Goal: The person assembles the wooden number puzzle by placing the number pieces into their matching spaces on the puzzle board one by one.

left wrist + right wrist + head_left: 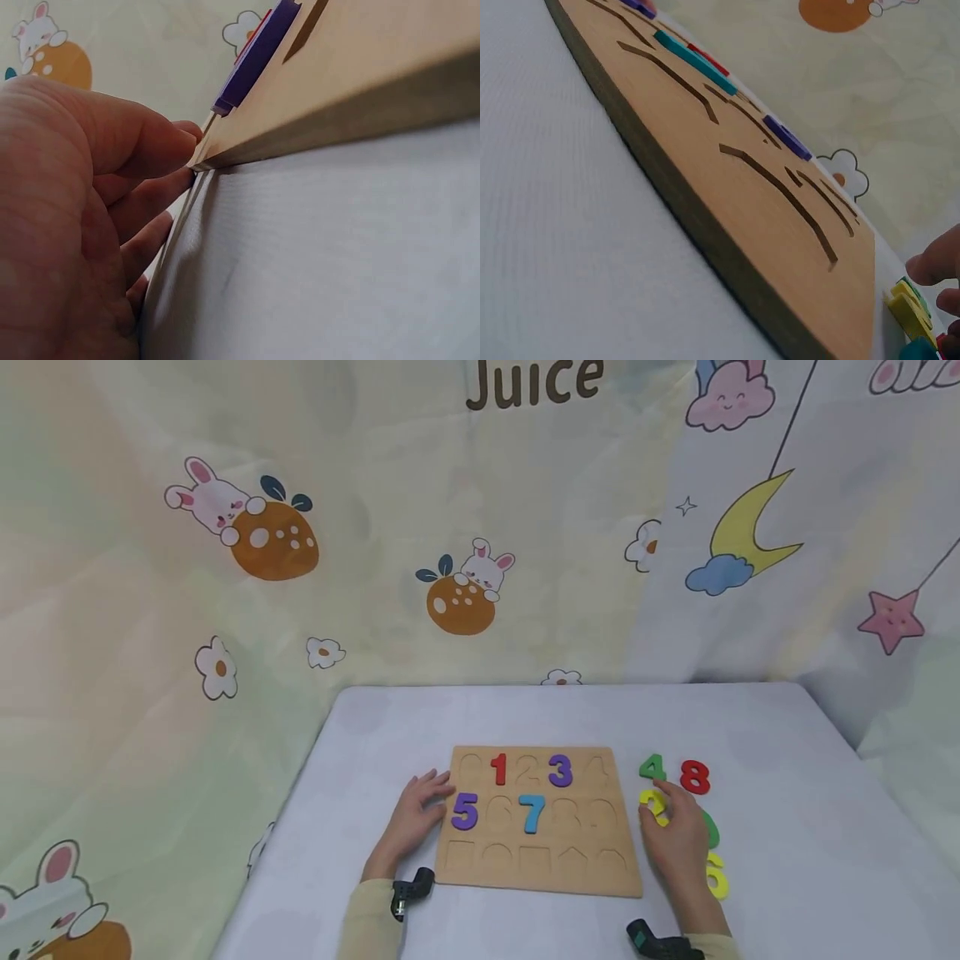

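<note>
A wooden number board (536,872) lies on the table, with a red 1 (498,769), purple 3 (560,771), purple 5 (465,811) and blue 7 (532,814) on it. My left hand (412,817) is at its left edge, fingers fairly straight and fingertips right at the wood. My right hand (677,833) reaches over the loose pieces right of the board. Its fingers are close to a yellow curved number (657,803) and a green 4 (652,767). In the right wrist view the thumb (936,259) hovers above the yellow piece (909,311).
A red 8 (695,777) lies beyond the right hand. A green piece (711,832) and yellow pieces (717,881) are partly hidden by that hand. The white-covered table (810,860) meets a printed cloth backdrop (375,527) behind.
</note>
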`<state>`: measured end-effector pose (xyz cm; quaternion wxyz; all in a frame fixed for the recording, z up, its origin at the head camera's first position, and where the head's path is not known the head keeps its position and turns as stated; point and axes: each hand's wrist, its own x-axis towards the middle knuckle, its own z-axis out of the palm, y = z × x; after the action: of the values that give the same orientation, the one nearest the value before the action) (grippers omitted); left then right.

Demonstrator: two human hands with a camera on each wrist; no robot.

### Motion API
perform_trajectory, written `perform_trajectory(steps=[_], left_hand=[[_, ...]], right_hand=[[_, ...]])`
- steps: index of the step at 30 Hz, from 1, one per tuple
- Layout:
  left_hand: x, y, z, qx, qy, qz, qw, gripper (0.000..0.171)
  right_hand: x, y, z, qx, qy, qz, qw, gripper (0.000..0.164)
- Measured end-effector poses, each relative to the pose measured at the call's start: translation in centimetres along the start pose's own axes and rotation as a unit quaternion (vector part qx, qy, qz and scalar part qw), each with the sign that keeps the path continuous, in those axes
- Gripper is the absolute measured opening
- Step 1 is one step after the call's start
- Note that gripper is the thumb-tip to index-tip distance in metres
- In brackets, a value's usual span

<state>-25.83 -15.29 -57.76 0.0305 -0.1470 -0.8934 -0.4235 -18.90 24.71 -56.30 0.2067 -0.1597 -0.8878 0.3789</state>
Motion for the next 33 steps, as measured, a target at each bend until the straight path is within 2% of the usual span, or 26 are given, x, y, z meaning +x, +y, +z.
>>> perform_trajectory(steps=[3, 6, 11, 19, 24, 30, 33], left_hand=[[0.0, 0.0, 0.1, 0.007, -0.008, -0.012, 0.9999, 0.035], [-0.1, 0.1, 0.2, 0.006, -0.007, -0.015, 0.9998, 0.034], [-0.3, 0.1, 0.3, 0.005, -0.002, -0.016, 0.9999, 0.033], [-0.4, -0.4, 0.5, 0.013, -0.003, -0.001, 0.9999, 0.033], [-0.2, -0.4, 0.3, 0.017, 0.007, 0.024, 0.9996, 0.033], [0.0, -0.3, 0.0, 0.018, 0.001, 0.006, 0.9998, 0.032], [0.3, -0.3, -0.1, 0.021, -0.001, 0.008, 0.9997, 0.031]], right_hand=[[-0.2, 0.7, 0.3, -0.038, -0.032, 0.018, 0.999, 0.062], [-0.4, 1.1, 0.6, -0.070, -0.044, 0.012, 0.997, 0.068], [-0.6, 1.3, 0.4, -0.094, -0.064, -0.012, 0.993, 0.069], [-0.8, 2.1, -1.0, -0.096, -0.164, -0.081, 0.978, 0.078], [-0.4, 2.0, -1.5, -0.083, -0.168, -0.094, 0.978, 0.074], [0.2, 1.7, -1.5, -0.075, -0.166, -0.071, 0.981, 0.076], [0.4, 1.5, -1.5, -0.079, -0.157, -0.069, 0.982, 0.079]])
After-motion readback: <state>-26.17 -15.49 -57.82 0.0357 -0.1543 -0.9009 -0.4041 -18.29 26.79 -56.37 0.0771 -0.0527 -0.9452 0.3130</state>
